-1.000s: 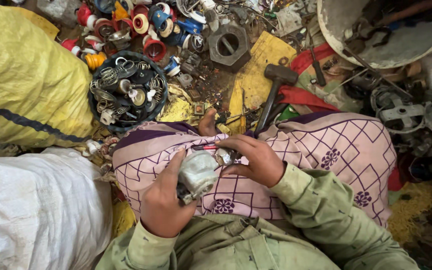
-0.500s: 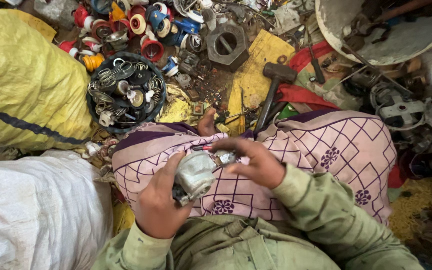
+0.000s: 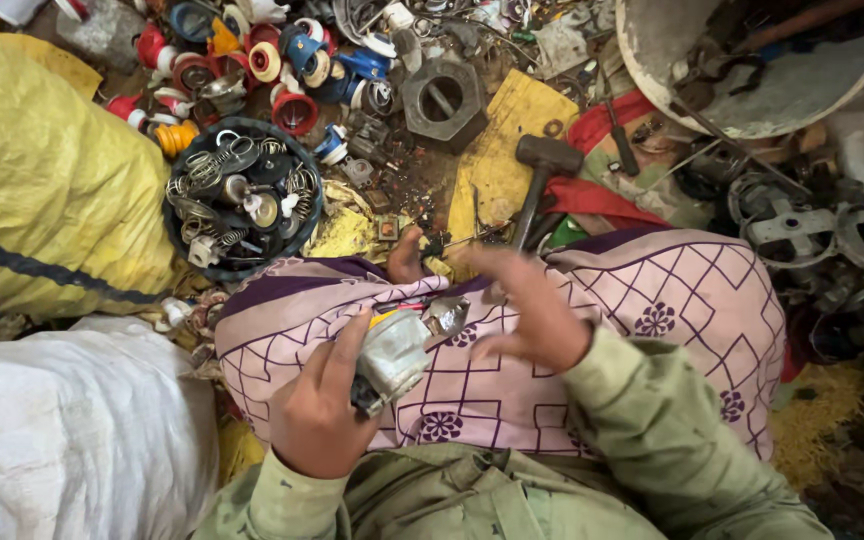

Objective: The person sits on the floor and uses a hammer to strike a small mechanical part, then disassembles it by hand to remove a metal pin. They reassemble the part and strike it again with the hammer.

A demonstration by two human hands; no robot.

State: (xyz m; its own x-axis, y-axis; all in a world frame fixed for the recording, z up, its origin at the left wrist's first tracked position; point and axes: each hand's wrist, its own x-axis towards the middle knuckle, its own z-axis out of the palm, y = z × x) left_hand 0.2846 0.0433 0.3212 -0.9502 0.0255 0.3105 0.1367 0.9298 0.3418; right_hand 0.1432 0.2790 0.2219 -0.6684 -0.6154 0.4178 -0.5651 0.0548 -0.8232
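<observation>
My left hand (image 3: 320,408) grips a small grey metal part (image 3: 394,355) with a shiny bent piece at its top, held over my lap. The lap is covered by pink cloth with a purple grid and flower pattern (image 3: 692,300). My right hand (image 3: 527,305) hovers just right of the part, blurred, fingers spread and holding nothing. Both sleeves are olive green.
A black round tray of springs and small metal bits (image 3: 240,200) lies ahead on the left, beside a yellow sack (image 3: 42,190) and a white sack (image 3: 62,430). A hammer (image 3: 542,170), a large hex nut (image 3: 442,98), coloured plastic parts (image 3: 252,60) and a big metal bowl (image 3: 752,60) lie beyond.
My right hand has let go of the metal part and lifted away to the right with fingers spread. My left hand still holds the part.
</observation>
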